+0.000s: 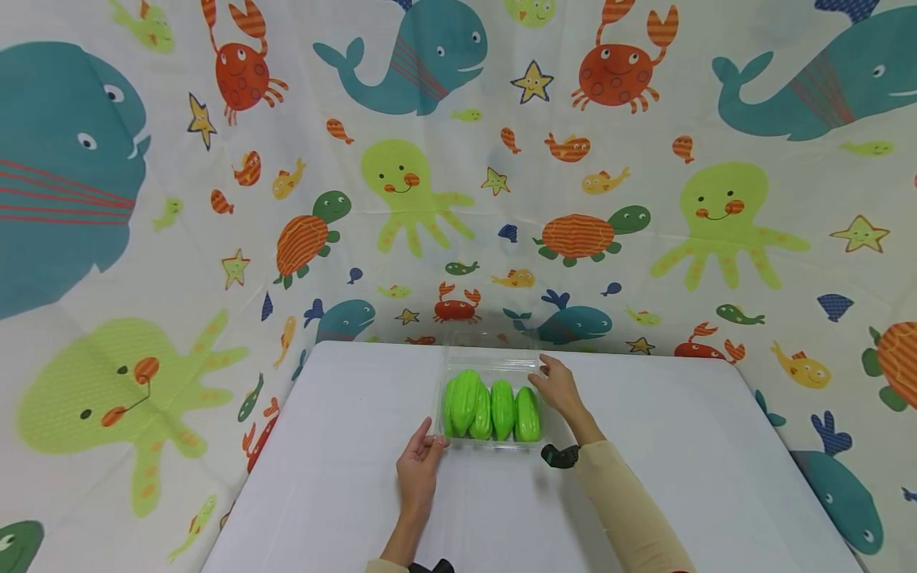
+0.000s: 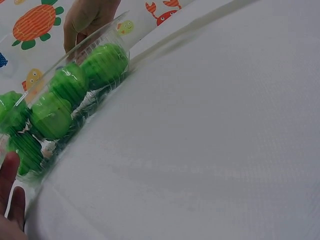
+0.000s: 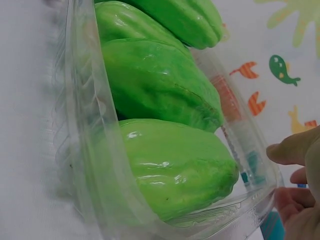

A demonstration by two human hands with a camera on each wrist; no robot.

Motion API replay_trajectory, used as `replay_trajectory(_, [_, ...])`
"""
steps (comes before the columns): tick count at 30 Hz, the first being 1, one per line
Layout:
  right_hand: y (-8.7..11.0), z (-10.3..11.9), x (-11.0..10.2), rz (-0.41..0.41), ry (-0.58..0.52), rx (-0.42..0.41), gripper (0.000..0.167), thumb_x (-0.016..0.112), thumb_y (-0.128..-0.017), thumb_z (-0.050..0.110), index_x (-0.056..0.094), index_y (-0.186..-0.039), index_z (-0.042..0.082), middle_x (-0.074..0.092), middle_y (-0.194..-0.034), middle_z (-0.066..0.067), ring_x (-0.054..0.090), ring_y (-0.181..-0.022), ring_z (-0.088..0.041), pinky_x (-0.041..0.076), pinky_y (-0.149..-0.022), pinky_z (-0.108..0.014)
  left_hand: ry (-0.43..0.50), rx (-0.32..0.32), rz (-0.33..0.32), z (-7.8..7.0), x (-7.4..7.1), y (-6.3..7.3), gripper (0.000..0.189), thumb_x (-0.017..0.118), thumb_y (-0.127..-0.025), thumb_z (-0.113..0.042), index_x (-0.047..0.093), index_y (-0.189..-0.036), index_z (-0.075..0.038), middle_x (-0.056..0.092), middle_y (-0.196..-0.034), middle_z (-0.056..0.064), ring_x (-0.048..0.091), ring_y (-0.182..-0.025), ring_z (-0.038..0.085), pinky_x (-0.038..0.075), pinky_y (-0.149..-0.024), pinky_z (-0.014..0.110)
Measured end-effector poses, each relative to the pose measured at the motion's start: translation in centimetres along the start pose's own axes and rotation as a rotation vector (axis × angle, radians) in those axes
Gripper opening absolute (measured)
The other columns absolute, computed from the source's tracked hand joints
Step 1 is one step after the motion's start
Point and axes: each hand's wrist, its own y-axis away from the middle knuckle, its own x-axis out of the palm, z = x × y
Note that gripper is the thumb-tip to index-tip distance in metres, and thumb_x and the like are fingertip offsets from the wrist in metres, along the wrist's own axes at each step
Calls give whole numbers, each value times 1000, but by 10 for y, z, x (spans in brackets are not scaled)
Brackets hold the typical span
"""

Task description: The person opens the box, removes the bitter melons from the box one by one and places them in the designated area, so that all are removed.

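A clear plastic clamshell box (image 1: 494,446) sits on the table with several ridged, glossy green fruits (image 1: 503,410) in it, side by side; one lies on top at the left. Its clear lid (image 1: 493,342) is folded back at the far side. My left hand (image 1: 418,469) is at the near left corner, thumb tip at the rim and fingers fairly straight. At the far right corner is my right hand (image 1: 560,388), thumb and fingers spread apart. In the right wrist view its thumb (image 3: 290,149) and loosely bent fingers are right beside the box's corner.
The white table (image 1: 358,398) extends on both sides of the box. Behind it hangs a white cloth (image 1: 494,215) printed with sea animals; the raised lid overlaps its lower edge in the head view. A dark wrist camera (image 1: 560,456) is strapped by the right sleeve.
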Motion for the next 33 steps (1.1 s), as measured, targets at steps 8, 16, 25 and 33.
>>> replay_trajectory(8, [1, 0, 1, -16, 18, -12, 56, 61, -97, 16, 44, -144, -9, 48, -146, -30, 55, -129, -44, 50, -103, -53, 1, 10, -3, 1, -1, 0, 51, 68, -93, -3, 53, -142, 1, 68, -88, -1, 70, -85, 5, 55, -82, 13])
replay_trajectory(16, [2, 2, 2, -38, 24, -11, 54, 61, -97, 14, 46, -143, -10, 49, -145, -31, 56, -127, -44, 50, -102, -52, 16, 25, -3, 3, -2, 0, 51, 68, -93, -3, 53, -141, 3, 69, -88, -1, 71, -86, 7, 55, -82, 14])
replay_trajectory(25, [7, 0, 2, -48, -4, -33, 55, 61, -96, 14, 45, -143, -10, 48, -146, -31, 56, -128, -44, 50, -102, -53, 36, 50, 7, 6, -3, 4, 51, 68, -94, -5, 53, -141, 3, 71, -91, 3, 71, -88, 7, 56, -82, 15])
replay_trajectory(33, [10, -1, 3, -82, -1, -60, 52, 63, -96, 17, 50, -140, -7, 51, -143, -29, 58, -126, -43, 50, -102, -52, 41, 36, 6, 8, -4, 7, 52, 70, -93, -6, 53, -141, 2, 70, -90, -1, 72, -91, 12, 56, -83, 15])
